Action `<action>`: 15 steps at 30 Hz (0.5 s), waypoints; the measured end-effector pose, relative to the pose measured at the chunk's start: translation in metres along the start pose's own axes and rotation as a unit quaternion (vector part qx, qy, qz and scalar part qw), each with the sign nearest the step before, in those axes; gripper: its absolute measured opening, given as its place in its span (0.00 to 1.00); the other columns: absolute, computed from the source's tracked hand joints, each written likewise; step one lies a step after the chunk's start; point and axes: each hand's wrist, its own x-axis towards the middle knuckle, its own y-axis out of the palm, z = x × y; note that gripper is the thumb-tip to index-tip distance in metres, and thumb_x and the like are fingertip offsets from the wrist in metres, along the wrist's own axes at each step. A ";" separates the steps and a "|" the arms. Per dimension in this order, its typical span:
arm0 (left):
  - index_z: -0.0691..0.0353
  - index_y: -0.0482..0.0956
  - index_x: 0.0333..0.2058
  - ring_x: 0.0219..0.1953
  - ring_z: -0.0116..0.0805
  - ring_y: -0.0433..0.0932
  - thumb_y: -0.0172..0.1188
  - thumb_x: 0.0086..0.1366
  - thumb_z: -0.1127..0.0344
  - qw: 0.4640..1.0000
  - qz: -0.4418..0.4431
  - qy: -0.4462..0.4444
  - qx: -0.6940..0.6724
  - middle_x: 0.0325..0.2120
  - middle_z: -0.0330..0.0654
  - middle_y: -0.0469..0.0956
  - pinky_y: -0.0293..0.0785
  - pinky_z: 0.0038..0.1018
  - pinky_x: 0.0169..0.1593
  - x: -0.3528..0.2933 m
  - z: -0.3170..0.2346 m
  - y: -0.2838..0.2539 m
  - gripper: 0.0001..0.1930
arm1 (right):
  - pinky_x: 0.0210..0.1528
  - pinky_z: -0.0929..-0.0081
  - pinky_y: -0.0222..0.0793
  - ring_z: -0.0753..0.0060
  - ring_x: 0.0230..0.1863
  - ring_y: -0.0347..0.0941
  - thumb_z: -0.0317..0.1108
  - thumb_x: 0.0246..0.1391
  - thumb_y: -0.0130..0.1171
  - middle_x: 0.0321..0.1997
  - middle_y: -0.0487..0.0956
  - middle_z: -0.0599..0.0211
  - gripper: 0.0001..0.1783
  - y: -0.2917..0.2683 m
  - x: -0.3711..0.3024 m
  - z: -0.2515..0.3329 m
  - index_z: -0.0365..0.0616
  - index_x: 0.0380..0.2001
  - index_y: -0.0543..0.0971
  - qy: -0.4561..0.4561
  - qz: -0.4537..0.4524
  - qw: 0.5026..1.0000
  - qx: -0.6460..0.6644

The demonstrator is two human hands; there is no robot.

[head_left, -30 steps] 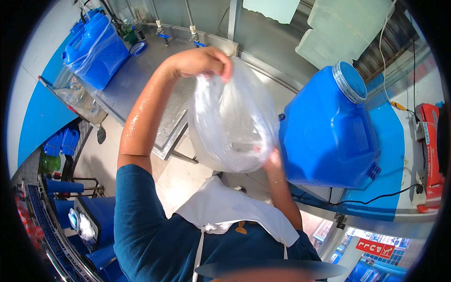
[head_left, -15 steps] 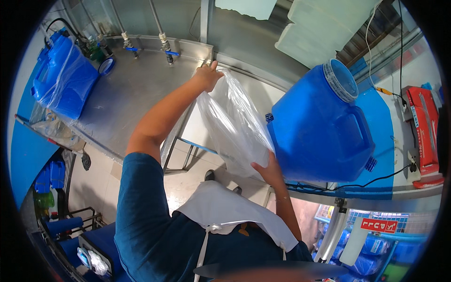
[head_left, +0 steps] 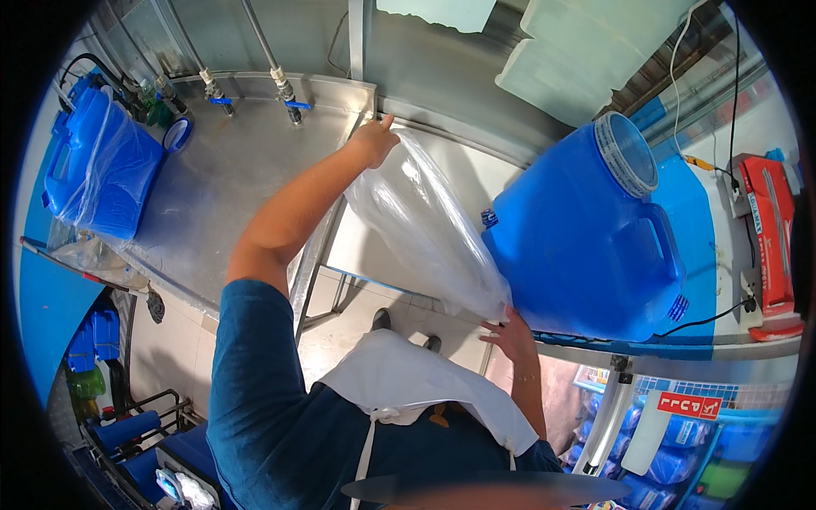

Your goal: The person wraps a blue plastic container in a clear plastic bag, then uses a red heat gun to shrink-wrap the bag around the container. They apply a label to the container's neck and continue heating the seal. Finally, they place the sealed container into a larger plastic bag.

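Note:
A long, clear plastic bag stretches diagonally between my hands, partly folded along its length. My left hand is closed on its far upper end, over the gap between the steel counter and the white tabletop. At the bag's near lower end, my right hand has its fingers apart, and a fingertip touches the plastic. Just right of the bag stands a big blue water jug with a wide open mouth, a side handle and small blue caps on its body.
The steel counter at left carries a blue container wrapped in clear plastic and a blue ring-shaped lid. Valved pipes come down behind it. A red box and black cables lie at far right.
My right hand has moved down and to the right along the bag, its fingers spreading. The bag is drawn out straighter and narrower. My left hand keeps its hold at the upper end.

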 end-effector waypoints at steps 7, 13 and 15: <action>0.55 0.74 0.52 0.51 0.51 0.75 0.63 0.47 0.73 1.000 0.017 0.009 -0.024 0.59 0.56 0.62 0.74 0.34 0.53 0.015 -0.005 0.014 0.29 | 0.56 0.62 0.66 0.47 0.55 0.69 0.27 0.49 0.60 0.54 0.71 0.48 0.27 0.104 -0.078 0.058 0.41 0.55 0.72 -0.427 -0.056 0.679 -0.595; 0.58 0.76 0.48 0.52 0.54 0.73 0.62 0.46 0.76 0.989 -0.076 0.128 0.004 0.58 0.56 0.59 0.72 0.34 0.55 0.045 -0.024 0.012 0.26 | 0.52 0.61 0.70 0.47 0.50 0.72 0.17 0.47 0.50 0.49 0.75 0.51 0.23 0.201 0.078 0.061 0.45 0.48 0.78 -0.556 0.111 0.569 -0.597; 0.57 0.78 0.47 0.56 0.54 0.68 0.60 0.48 0.79 0.980 -0.114 0.154 -0.057 0.60 0.52 0.58 0.71 0.34 0.57 0.045 -0.024 0.005 0.24 | 0.52 0.61 0.70 0.47 0.49 0.73 0.17 0.48 0.49 0.48 0.75 0.50 0.22 0.217 0.125 0.074 0.45 0.47 0.78 -0.543 0.085 0.575 -0.606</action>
